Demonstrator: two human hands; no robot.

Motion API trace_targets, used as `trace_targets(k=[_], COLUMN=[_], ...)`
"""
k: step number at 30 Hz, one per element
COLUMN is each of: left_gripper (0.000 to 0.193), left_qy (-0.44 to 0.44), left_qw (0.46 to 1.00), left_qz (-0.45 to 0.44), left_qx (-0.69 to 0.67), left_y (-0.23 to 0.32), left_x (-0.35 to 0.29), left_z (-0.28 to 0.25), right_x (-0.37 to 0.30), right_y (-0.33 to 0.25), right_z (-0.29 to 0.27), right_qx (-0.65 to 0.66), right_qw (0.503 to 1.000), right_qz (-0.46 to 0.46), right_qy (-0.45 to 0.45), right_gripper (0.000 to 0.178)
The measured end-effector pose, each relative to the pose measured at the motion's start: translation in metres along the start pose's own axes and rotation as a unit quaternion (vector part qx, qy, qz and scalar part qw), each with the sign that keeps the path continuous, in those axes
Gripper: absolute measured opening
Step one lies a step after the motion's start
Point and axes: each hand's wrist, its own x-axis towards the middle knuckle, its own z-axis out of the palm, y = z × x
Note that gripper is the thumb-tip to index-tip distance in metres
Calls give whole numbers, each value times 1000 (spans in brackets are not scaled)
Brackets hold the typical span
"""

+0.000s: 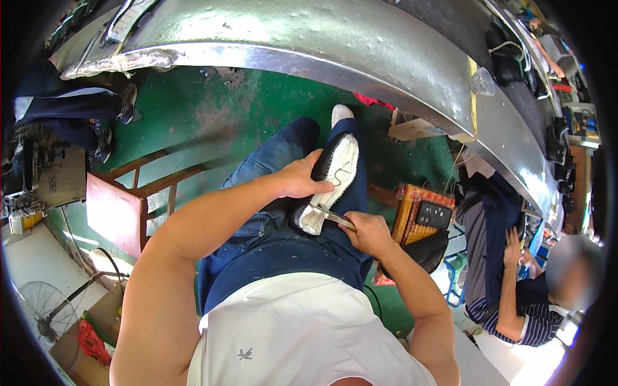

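Note:
Across my lap lies a black shoe upper [330,156] with its white underside [342,168] turned up and a dark wavy line on it. My left hand [305,178] is closed round the shoe's side, thumb pressed on the white underside. In my right hand [370,233] is a slim metal hammer [336,219], gripped by its handle. Its head touches or hovers just over the heel part of the underside; I cannot tell which. The shoe's black side under my left fingers is partly hidden.
A long metal workbench [309,55] curves across the front, with a clear plastic cup [481,82] on it. A wooden stool [116,212] stands at left, a woven seat [412,222] at right. One person [515,276] sits at right; another's legs [71,109] show far left.

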Motion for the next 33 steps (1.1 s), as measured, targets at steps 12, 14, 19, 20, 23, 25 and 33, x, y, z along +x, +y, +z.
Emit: trace_targets(k=[12, 14, 19, 20, 23, 25, 33], left_gripper=[115, 114, 111, 110, 110, 112, 118], left_qy=[19, 54, 150, 160, 183, 163, 43], left_qw=[992, 994, 980, 977, 971, 975, 993], left_qz=[127, 95, 126, 140, 147, 125, 101], left_qx=[-16, -16, 16, 13, 44, 85, 49], left_y=[-52, -39, -37, -36, -33, -29, -53], left_x=[-24, -24, -22, -23, -31, -34, -45], left_z=[59, 67, 85, 85, 92, 90, 76], right_x=[-61, -66, -74, -75, -75, -69, -71], right_y=[-8, -15, -28, -27, -28, -11, 9], right_z=[12, 5, 2, 2, -4, 0, -15], right_qx=[-36, -32, -86, -89, -42, -15, 140], right_qw=[993, 994, 994, 992, 984, 982, 971], right_qz=[113, 99, 67, 86, 142, 145, 105], right_qy=[-30, -13, 6, -16, -102, -117, -160], right_gripper=[19, 19, 21, 25, 23, 22, 26])
